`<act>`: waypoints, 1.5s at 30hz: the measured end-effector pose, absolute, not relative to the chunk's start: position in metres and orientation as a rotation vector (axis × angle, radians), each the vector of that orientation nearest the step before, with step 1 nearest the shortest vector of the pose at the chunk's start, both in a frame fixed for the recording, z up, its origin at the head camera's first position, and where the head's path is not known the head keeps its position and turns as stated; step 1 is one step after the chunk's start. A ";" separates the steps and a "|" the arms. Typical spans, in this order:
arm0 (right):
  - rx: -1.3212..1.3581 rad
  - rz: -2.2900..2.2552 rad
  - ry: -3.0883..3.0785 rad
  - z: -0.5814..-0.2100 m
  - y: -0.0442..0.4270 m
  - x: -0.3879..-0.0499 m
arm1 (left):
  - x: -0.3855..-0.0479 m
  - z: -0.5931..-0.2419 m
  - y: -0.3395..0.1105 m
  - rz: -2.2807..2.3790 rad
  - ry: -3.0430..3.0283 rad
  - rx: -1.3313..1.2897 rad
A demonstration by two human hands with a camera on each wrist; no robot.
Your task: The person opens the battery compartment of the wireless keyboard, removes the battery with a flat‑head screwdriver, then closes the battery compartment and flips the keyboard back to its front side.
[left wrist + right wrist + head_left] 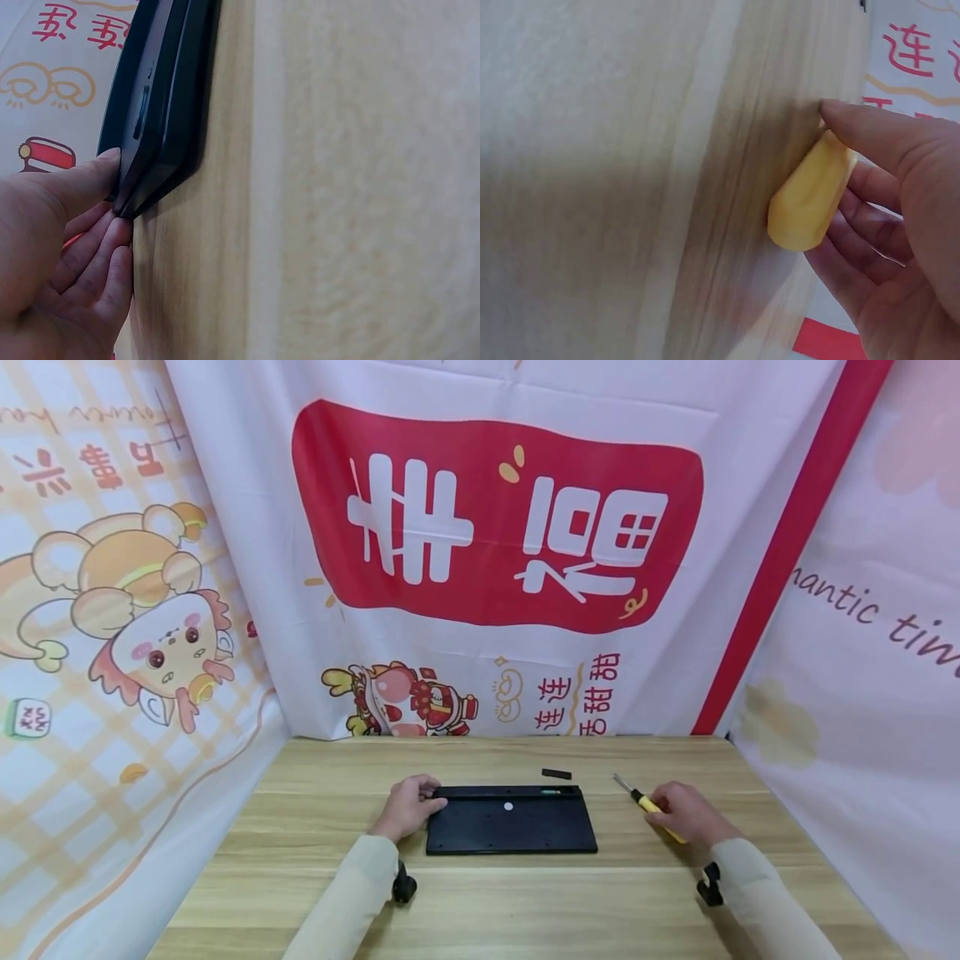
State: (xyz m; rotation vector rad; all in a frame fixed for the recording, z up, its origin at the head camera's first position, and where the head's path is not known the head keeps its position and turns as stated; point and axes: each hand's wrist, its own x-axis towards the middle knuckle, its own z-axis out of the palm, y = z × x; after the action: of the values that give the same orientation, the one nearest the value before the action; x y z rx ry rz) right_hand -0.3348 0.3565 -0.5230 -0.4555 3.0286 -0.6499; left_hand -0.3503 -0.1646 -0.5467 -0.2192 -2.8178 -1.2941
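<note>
A black keyboard [517,831] lies with its underside up on the table, a small round white sticker [508,807] on its back. Near its far right corner an open battery slot [551,791] shows something greenish inside. My left hand [408,808] pinches the keyboard's far left corner; in the left wrist view the thumb [90,176] is on one face and the fingers are at the edge. To the right, my right hand [688,812] grips a screwdriver [650,806] by its yellow and black handle. Its metal shaft points away and to the left. In the right wrist view only the yellow handle [810,196] shows.
A small black battery cover [557,773] lies just beyond the keyboard's far right edge. The wooden table [525,910] ends at a printed cloth [495,685] at the back, with more cloth hanging at both sides. Each wrist wears a black camera mount [403,885].
</note>
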 end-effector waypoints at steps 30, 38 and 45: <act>-0.560 -0.670 3.052 -0.489 0.349 -0.336 | -0.349 -0.545 -0.165 -1.301 -2.813 -0.234; -0.613 -0.625 2.989 -0.452 0.317 -0.330 | -0.350 -0.545 -0.164 -1.292 -2.814 -0.217; -0.774 -0.529 2.995 -0.441 0.289 -0.332 | -0.348 -0.546 -0.164 -1.316 -2.812 -0.216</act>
State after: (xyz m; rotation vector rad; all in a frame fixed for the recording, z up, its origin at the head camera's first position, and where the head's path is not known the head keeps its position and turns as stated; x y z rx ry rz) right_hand -0.3320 0.2890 -0.4410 -0.7742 2.9950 -0.5291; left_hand -0.3479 -0.1641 -0.5456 -0.2155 -2.8121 -1.3162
